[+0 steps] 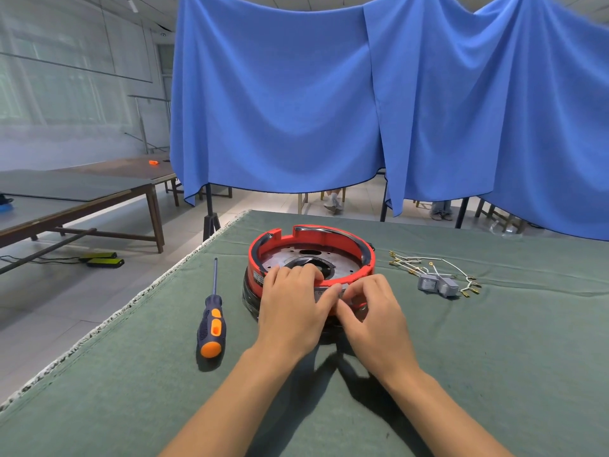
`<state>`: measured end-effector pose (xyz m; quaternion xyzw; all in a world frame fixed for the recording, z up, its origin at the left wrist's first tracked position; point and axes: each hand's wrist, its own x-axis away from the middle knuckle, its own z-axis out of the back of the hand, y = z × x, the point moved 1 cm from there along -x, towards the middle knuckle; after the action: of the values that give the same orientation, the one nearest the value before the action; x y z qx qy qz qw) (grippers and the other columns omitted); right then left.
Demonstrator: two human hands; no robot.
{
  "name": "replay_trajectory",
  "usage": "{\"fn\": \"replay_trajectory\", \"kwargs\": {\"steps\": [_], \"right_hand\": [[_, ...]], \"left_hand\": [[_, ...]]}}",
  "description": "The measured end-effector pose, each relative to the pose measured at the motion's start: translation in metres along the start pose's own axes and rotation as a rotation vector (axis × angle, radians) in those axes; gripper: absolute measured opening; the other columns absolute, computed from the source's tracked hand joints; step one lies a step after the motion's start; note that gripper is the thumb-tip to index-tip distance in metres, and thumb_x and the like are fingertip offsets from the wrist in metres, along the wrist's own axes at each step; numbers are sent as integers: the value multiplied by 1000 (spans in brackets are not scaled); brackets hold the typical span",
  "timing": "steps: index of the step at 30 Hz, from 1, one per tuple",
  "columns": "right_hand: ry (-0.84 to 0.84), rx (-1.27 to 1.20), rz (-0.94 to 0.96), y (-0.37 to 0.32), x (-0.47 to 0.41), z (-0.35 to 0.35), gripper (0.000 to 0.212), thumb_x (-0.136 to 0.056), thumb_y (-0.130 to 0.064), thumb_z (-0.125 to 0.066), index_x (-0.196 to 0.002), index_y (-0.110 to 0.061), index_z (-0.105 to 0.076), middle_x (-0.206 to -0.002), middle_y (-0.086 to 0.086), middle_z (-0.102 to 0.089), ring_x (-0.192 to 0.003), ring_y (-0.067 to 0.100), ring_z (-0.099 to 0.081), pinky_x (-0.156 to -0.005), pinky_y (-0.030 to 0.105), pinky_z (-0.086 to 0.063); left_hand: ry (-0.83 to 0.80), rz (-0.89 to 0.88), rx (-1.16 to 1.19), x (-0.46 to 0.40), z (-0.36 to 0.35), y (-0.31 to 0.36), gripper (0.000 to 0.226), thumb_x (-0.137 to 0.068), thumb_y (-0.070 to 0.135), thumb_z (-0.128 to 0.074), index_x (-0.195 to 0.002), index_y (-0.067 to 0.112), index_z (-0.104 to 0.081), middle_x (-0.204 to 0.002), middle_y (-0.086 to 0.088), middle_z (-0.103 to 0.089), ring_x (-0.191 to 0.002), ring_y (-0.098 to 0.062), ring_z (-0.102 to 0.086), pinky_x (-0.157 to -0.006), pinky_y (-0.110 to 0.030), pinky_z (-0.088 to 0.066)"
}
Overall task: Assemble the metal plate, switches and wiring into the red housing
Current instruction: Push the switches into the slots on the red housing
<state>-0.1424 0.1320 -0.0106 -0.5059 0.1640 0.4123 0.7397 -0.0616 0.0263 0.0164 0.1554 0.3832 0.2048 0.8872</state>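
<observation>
- green cloth-covered table (461, 374): bears every item listed below.
- red housing (329, 240): round, open side up, at table centre; a round metal plate (346, 263) already lies flat inside it.
- left hand (293, 311): on the near rim of the housing, fingers curled over the edge toward the plate, thumb pressing on a small grey metal piece (324, 293) at the rim.
- right hand (372, 311): just beside the left, fingertips pinching the same small piece from its right end; what the piece is, cannot tell.
- screwdriver (211, 324): black and orange handle, lying left of the housing, shaft pointing away, untouched; left hand is the nearer.
- grey switches (436, 285) with white wiring (428, 262): loose on the cloth, right of the housing, well apart from both hands; right hand is nearer, and judged the one to fetch them.
</observation>
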Motion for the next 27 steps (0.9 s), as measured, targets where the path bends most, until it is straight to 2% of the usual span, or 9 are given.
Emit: {"fn": "replay_trajectory", "kwargs": {"steps": [3, 6, 8, 10, 13, 16, 20, 24, 27], "right_hand": [[-1, -73, -7, 3, -3, 8, 23, -87, -13, -64, -81, -32, -52, -85, -15, -54, -79, -3, -56, -63, 8, -42], [23, 52, -22, 9, -8, 16, 21, -89, -24, -64, -103, -35, -52, -99, -22, -49, -80, -1, -57, -65, 20, -47], [-50, 80, -2, 12, -15, 20, 31, -90, -31, -61, -119, -39, -51, -114, -28, -44, -81, -2, -57, -71, 24, -48], [-195, 52, -19, 14, -23, 22, 33, -93, -35, -56, -125, -40, -53, -126, -28, -44, -93, -2, -55, -81, 26, -48], [-343, -16, -51, 19, -35, 27, 26, -94, -30, -56, -119, -32, -62, -121, -24, -52, -107, -4, -52, -86, 17, -45], [-390, -87, -58, 19, -41, 30, 19, -92, -25, -59, -109, -32, -65, -110, -23, -53, -87, -12, -53, -65, 6, -43], [-389, -121, -56, 18, -43, 27, 13, -92, -21, -60, -100, -32, -63, -103, -19, -54, -78, -10, -53, -61, 11, -42], [-379, -99, -49, 16, -47, 26, 9, -90, -19, -63, -96, -26, -64, -93, -17, -57, -73, -11, -51, -66, 11, -38], [-376, -87, -66, 15, -50, 27, 7, -88, -20, -67, -91, -26, -66, -90, -15, -60, -70, -8, -51, -68, 13, -37]], "left_hand": [[7, -3, -19, -1, -1, -2, 32, -90, 52, -50, -103, 25, -61, -101, 8, -64, -101, -15, -51, -99, -26, -22], [16, -21, -14, -1, -1, -4, 32, -90, 52, -50, -103, 25, -63, -101, 8, -66, -101, -15, -52, -98, -26, -23], [12, -39, -2, -3, -1, -5, 33, -90, 53, -50, -102, 26, -64, -101, 10, -66, -100, -13, -53, -96, -27, -25], [7, -58, 24, -4, -1, -8, 32, -88, 54, -52, -101, 27, -66, -100, 12, -67, -100, -11, -54, -94, -27, -26], [11, -76, 69, -5, 1, -11, 32, -87, 55, -55, -97, 27, -68, -97, 14, -68, -98, -8, -56, -92, -28, -27], [11, -98, 77, -5, 1, -11, 29, -86, 55, -57, -96, 29, -66, -97, 15, -66, -98, -6, -54, -90, -26, -25], [28, -85, 99, -5, 0, -10, 26, -83, 53, -61, -93, 29, -66, -95, 16, -65, -98, -5, -53, -89, -24, -23], [24, 8, 198, -10, 2, -6, 20, -77, 47, -70, -77, 28, -67, -73, 16, -61, -82, -8, -57, -91, -36, -35], [7, 70, 239, -13, 2, -4, 19, -74, 44, -73, -71, 27, -67, -63, 19, -55, -76, -6, -55, -89, -37, -37]]}}
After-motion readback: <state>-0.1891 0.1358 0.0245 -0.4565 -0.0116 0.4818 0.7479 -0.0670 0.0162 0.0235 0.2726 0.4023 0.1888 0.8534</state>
